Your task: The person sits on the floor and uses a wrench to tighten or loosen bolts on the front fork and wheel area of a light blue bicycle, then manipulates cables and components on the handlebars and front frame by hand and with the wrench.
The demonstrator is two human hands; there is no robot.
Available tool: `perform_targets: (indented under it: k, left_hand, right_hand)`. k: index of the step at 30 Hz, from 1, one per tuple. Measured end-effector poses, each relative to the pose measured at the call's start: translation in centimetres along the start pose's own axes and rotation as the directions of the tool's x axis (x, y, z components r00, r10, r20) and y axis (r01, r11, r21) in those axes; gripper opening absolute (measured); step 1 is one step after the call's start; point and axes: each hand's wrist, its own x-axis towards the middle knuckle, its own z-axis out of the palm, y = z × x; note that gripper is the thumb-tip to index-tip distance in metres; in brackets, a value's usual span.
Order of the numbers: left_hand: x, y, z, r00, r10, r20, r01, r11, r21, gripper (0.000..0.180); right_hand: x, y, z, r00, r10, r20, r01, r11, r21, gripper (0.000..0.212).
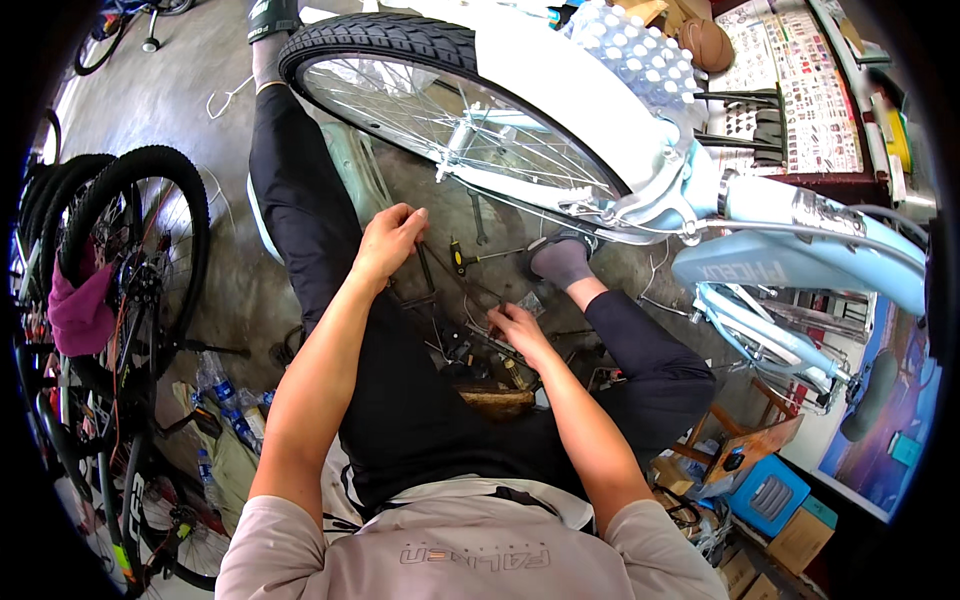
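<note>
My left hand [392, 243] is closed in a pinch above the floor, beside my left knee. A thin dark strand [462, 281], like a cable, runs from its fingertips toward my right hand [518, 332]. My right hand is lower and nearer to me, its fingers also drawn together at the strand's other end. Exactly how the fingertips grip it is too small to see. Just beyond lie a yellow-and-black handled screwdriver [459, 257] and a wrench [479, 220]. A small clear plastic bag [531, 304] rests by my right fingers.
A light-blue bicycle [790, 265] is propped ahead, its white-fendered wheel [400, 95] above the tools. Several bicycles [125, 260] crowd the left, near plastic bottles [222, 385]. Loose tools and parts [455, 345] clutter the floor between my legs. A blue box [768, 497] sits at right.
</note>
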Motion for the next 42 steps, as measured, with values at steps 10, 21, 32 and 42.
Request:
perform_targets:
  k: [10, 21, 32, 42]
  left_hand:
    - [1.1, -1.1, -0.2, 0.997, 0.039, -0.061, -0.034, 0.996, 0.079, 0.037]
    - [-3.5, 5.2, 0.7, 0.694, 0.698, -0.175, -0.58, 0.686, 0.439, 0.014]
    - [-3.6, 12.5, 4.8, 0.292, 0.956, -0.035, -0.851, 0.276, 0.447, 0.091]
    - [1.3, 13.4, 7.2, 0.24, 0.945, 0.224, -0.97, 0.221, 0.105, 0.124]
  right_hand:
    - [5.0, 7.3, -0.8, 0.901, 0.394, -0.181, -0.397, 0.918, 0.021, 0.026]
    - [5.5, 7.3, -2.0, 0.944, 0.257, -0.207, -0.275, 0.96, -0.063, 0.028]
    - [1.1, 7.0, -1.2, 0.966, 0.174, -0.193, -0.247, 0.848, -0.469, 0.034]
    - [1.7, 9.2, -0.2, 0.995, -0.029, -0.095, -0.05, 0.678, -0.733, 0.033]
